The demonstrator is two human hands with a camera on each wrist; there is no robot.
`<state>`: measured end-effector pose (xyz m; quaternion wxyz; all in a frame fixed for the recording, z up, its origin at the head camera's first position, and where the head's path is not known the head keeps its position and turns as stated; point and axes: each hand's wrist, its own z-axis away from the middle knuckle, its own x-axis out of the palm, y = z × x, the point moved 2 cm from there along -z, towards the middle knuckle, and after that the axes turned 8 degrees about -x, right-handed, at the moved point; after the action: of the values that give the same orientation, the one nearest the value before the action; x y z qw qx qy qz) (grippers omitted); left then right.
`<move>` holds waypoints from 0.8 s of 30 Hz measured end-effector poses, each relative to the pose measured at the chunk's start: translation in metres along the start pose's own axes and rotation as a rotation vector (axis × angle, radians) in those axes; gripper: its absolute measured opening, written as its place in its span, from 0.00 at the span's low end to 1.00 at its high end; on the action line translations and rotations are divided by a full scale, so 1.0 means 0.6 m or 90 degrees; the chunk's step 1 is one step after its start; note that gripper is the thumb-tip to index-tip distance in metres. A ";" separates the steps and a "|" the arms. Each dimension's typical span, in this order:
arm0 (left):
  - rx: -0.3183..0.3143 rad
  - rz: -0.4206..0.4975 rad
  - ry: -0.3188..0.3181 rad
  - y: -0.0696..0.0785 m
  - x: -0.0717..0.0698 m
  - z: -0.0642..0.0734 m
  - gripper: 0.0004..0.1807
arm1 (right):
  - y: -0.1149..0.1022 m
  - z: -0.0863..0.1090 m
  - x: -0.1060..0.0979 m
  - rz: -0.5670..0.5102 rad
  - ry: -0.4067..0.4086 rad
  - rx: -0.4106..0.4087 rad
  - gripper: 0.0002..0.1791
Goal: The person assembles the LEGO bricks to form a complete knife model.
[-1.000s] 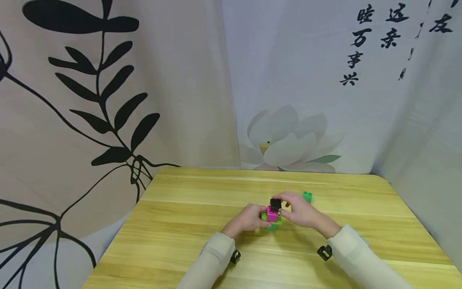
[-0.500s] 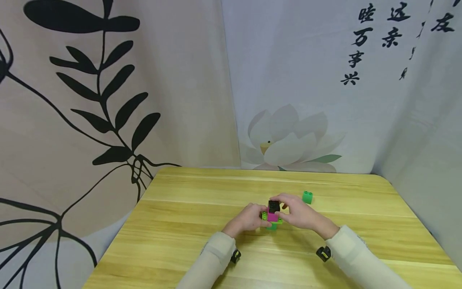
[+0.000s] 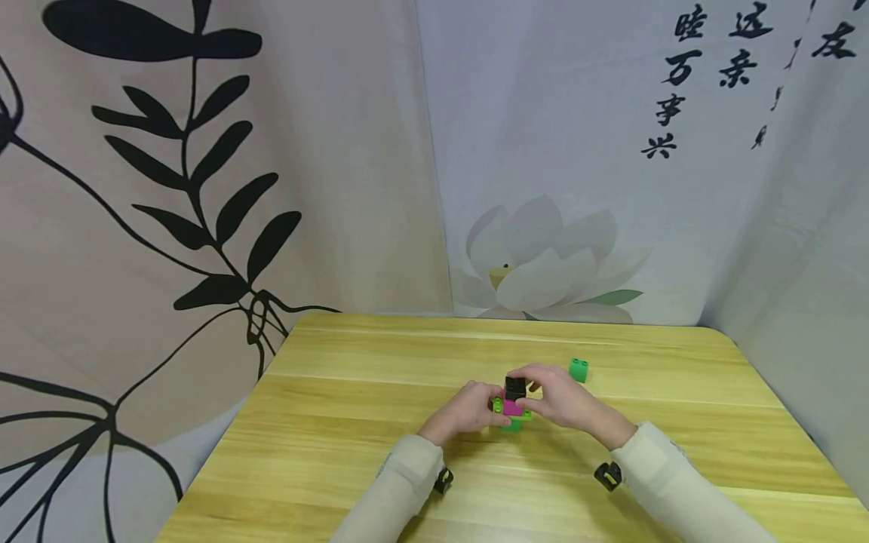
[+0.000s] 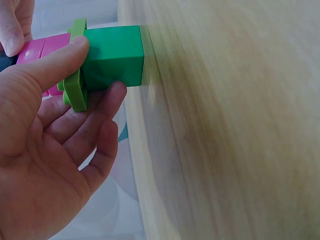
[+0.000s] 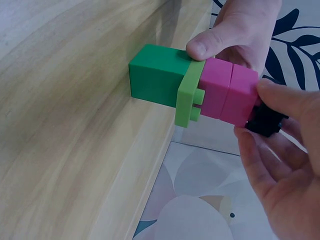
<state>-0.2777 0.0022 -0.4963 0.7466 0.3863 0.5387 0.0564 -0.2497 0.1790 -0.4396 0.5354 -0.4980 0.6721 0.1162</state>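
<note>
A stack of toy building bricks stands between the two hands. Its base is a green brick [image 5: 157,75], topped by a thin lime plate [image 5: 186,100] with studs on its side ends, then two pink bricks [image 5: 216,89]. At the far end sits a black brick [image 3: 515,388]; fingers hide whether it is fully seated. My left hand [image 3: 470,409] holds the stack around the lime plate, thumb [image 4: 75,50] on one side and fingers on the other. With thumb and fingers, my right hand [image 3: 560,398] pinches the black brick where it meets the upper pink one.
A loose green brick [image 3: 578,370] lies on the wooden table [image 3: 380,354] just behind my right hand. Printed curtains [image 3: 353,151] hang behind the table and at its right side. Black devices [image 3: 608,476] are worn at both wrists.
The black brick has come down and slightly left onto the pink bricks, with my right hand still pinching it. My left hand has kept its place on the stack.
</note>
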 end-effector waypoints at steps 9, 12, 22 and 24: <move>0.000 0.001 0.001 0.001 0.000 0.000 0.16 | -0.003 -0.005 -0.003 0.003 -0.010 0.027 0.21; -0.001 0.005 0.000 0.002 -0.001 0.000 0.16 | -0.002 -0.006 -0.003 0.005 -0.013 0.037 0.21; 0.000 0.006 0.001 0.004 -0.001 0.002 0.15 | -0.001 -0.009 -0.006 0.002 -0.023 0.056 0.20; 0.000 0.008 0.001 0.003 -0.001 0.001 0.15 | -0.002 -0.010 -0.006 0.004 -0.022 0.058 0.20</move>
<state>-0.2767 0.0028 -0.4948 0.7459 0.3894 0.5368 0.0613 -0.2525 0.1762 -0.4335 0.5690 -0.4688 0.6687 0.0958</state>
